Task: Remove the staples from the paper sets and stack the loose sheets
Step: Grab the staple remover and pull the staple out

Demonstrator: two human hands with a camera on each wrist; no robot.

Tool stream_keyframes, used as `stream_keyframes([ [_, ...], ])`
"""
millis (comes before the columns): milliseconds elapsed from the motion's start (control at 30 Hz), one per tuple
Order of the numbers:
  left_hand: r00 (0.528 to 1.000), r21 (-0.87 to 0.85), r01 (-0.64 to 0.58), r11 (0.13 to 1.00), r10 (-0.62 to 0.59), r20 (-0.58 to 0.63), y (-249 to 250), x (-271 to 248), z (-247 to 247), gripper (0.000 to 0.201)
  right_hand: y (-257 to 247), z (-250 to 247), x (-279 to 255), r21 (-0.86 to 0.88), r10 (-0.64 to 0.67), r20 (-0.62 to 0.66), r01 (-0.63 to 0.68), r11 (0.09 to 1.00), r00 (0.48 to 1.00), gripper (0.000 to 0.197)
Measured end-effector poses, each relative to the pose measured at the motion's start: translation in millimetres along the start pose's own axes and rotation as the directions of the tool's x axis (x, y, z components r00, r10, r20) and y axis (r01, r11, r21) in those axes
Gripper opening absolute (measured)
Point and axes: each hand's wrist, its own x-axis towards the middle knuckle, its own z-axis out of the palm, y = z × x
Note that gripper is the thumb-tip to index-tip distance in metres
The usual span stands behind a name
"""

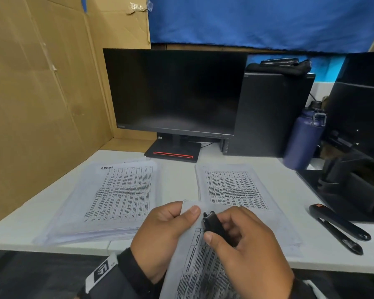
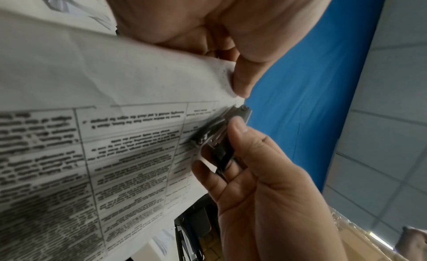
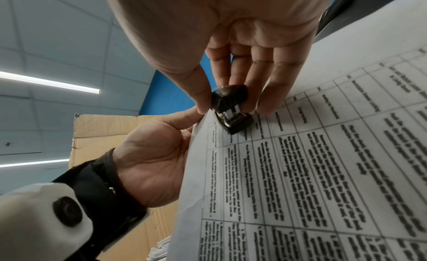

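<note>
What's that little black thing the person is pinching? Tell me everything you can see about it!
It is a small staple remover, glossy black, plastic-looking outside with shiny metal jaws inside. The right hand pinches it between thumb and fingers. Its jaws press on the top corner of the printed paper set, which the left hand holds up above the white desk.

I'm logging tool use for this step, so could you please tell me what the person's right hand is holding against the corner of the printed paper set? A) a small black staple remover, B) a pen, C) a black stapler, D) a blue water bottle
A: the right hand pinches a small black staple remover at the corner of the printed paper set, which the left hand holds; the black stapler lies untouched on the white desk.
</note>
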Motion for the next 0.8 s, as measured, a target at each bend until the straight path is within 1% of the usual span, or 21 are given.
stream_keyframes([
  [67, 1.000, 0.001, -0.017, 1.000, 0.017, -0.006, -2.3, -0.5, 0.6, 0.028, 0.9, 2.4, -0.7, 0.015, 0.009, -0.020, -0.009, 1.000, 1.000, 0.022],
  [167, 0.998, 0.028, -0.048, 0.998, 0.049, -0.029, -7.0, -1.9, 4.3, 0.023, 6.0, 6.5, -1.8, 0.038, 0.023, -0.050, -0.021, 0.999, 0.998, 0.024],
  [233, 0.997, 0.062, -0.061, 0.996, 0.064, -0.046, -9.7, -1.2, 5.5, 0.024, 8.9, 8.9, -2.6, 0.038, 0.021, -0.068, -0.018, 0.999, 0.997, 0.026],
  [300, 0.997, 0.127, -0.061, 0.990, 0.067, -0.046, -14.4, -2.5, 6.3, 0.027, 9.6, 9.8, -2.2, 0.051, 0.003, -0.117, 0.003, 0.999, 0.993, 0.029],
  [367, 1.000, 0.206, -0.028, 0.978, 0.026, 0.010, -21.3, -9.0, 14.7, 0.032, 10.5, 6.7, 2.0, 0.068, -0.030, -0.192, 0.043, 0.997, 0.981, 0.023],
  [433, 0.997, 0.356, -0.010, 0.934, -0.017, 0.074, -27.2, -20.6, 30.6, 0.033, 10.3, -3.0, 9.9, 0.064, -0.048, -0.237, 0.065, 0.996, 0.970, 0.014],
  [467, 0.997, 0.413, -0.012, 0.910, -0.023, 0.079, -28.6, -24.4, 36.6, 0.032, 9.8, -9.7, 13.6, 0.072, -0.046, -0.247, 0.066, 0.995, 0.968, 0.012],
  [500, 0.997, 0.429, -0.023, 0.903, -0.010, 0.075, -28.3, -24.5, 39.5, 0.031, 9.1, -17.2, 16.2, 0.087, -0.045, -0.266, 0.070, 0.994, 0.963, 0.013],
  [567, 0.999, 0.349, -0.031, 0.937, 0.019, 0.039, -25.8, -14.4, 34.5, 0.025, 6.4, -29.8, 17.0, 0.148, -0.044, -0.291, 0.090, 0.985, 0.956, 0.014],
  [600, 1.000, 0.274, -0.010, 0.962, 0.012, -0.007, -22.6, -7.8, 28.8, 0.023, 4.5, -33.7, 15.2, 0.188, -0.039, -0.280, 0.095, 0.978, 0.959, 0.014],
  [667, 0.994, 0.081, 0.062, 0.995, -0.054, -0.098, -11.9, 1.7, 17.9, 0.024, 3.3, -34.3, 11.3, 0.221, -0.023, -0.213, 0.071, 0.973, 0.977, 0.018],
  [700, 0.990, 0.013, 0.099, 0.995, -0.097, -0.107, -8.2, 3.8, 13.8, 0.026, 4.8, -31.5, 9.7, 0.200, -0.017, -0.172, 0.052, 0.979, 0.985, 0.020],
  [733, 0.987, -0.024, 0.130, 0.991, -0.131, -0.090, -3.9, 4.2, 11.2, 0.028, 7.0, -27.6, 8.7, 0.162, -0.017, -0.134, 0.039, 0.986, 0.991, 0.020],
  [800, 0.983, -0.048, 0.173, 0.984, -0.175, -0.044, 0.7, 3.2, 8.8, 0.030, 10.3, -19.3, 7.7, 0.082, -0.032, -0.086, 0.039, 0.996, 0.996, 0.015],
])
